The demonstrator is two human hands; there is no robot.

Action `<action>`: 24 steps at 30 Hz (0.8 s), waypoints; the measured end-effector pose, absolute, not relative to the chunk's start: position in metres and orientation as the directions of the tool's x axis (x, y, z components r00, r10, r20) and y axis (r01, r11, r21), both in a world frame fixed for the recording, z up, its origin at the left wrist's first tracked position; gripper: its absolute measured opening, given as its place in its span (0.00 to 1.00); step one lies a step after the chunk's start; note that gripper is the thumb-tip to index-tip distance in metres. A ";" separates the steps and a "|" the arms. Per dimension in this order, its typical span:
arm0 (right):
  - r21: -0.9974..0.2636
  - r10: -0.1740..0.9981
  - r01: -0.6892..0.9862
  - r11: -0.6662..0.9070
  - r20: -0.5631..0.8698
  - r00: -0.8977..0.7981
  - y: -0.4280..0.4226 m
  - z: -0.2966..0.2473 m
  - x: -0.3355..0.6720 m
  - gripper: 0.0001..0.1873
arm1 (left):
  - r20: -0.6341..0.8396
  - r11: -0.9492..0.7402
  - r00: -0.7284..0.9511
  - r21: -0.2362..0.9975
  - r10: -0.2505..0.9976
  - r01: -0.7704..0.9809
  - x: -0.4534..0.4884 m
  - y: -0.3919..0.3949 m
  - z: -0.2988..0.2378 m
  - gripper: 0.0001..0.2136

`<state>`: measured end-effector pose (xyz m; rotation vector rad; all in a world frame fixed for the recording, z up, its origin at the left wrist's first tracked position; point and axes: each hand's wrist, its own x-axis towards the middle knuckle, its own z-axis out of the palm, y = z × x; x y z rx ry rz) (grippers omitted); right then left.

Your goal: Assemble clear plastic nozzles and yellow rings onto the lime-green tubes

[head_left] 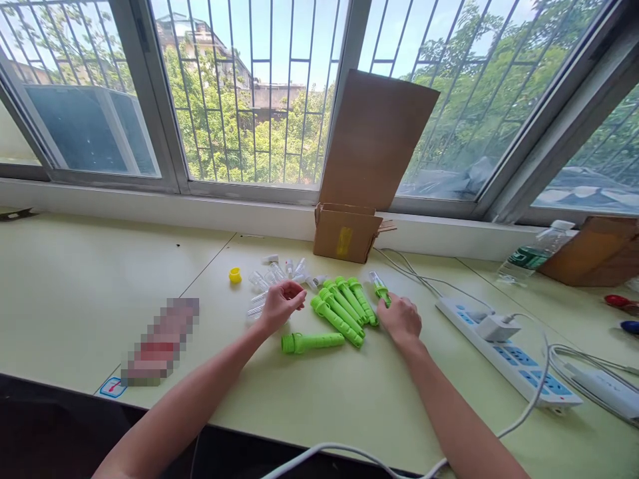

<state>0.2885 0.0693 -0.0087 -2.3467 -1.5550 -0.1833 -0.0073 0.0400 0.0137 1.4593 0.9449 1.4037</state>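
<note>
My right hand [402, 318] is closed around a green plastic tube with a clear cap [380, 287], which points away from me. My left hand [282, 304] hovers in front of a pile of clear plastic caps [258, 281]. Its fingers are curled in toward the thumb, and nothing shows between them. Between my hands several green plastic tubes [338, 318] with threaded ends lie side by side at a slant. One more green tube [313, 342] lies crosswise nearer to me. Small white pieces [270, 259] lie among the caps, partly hidden by my left hand.
A yellow ring-like piece [234, 275] sits left of the caps. Behind stands an open cardboard box [344, 233] against the window wall. To the right are a white power strip [509, 356] with cables, a water bottle [536, 253] and a brown box [594, 253]. A white cable [319, 449] crosses the front edge.
</note>
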 end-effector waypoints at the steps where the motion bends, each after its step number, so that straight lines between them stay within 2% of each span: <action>1: -0.194 0.872 0.914 -0.357 0.281 0.400 0.069 -0.009 0.289 0.21 | 0.378 -0.381 0.085 0.924 0.922 0.023 -0.006 0.039 0.012 0.09; 4: -0.195 0.869 0.917 -0.349 0.298 0.395 0.070 -0.010 0.289 0.21 | 0.520 -0.541 0.148 0.802 0.841 0.254 -0.004 0.037 0.006 0.05; 7: -0.189 0.861 0.922 -0.339 0.333 0.385 0.070 -0.011 0.289 0.20 | 0.606 -0.649 0.246 0.645 0.756 0.404 -0.004 0.035 0.003 0.03; 14: -0.194 0.806 0.944 -0.266 0.493 0.328 0.069 -0.012 0.284 0.19 | 0.713 -0.766 0.390 0.321 0.583 0.557 -0.008 0.027 0.014 0.08; 19: -0.199 0.778 0.946 -0.254 0.540 0.322 0.069 -0.014 0.283 0.19 | 0.631 -0.794 0.601 0.042 0.492 0.606 -0.003 0.013 0.025 0.16; 24: -0.203 0.779 0.935 -0.291 0.517 0.355 0.070 -0.015 0.285 0.19 | 0.452 -0.800 0.729 -0.056 0.513 0.597 0.001 0.004 0.028 0.20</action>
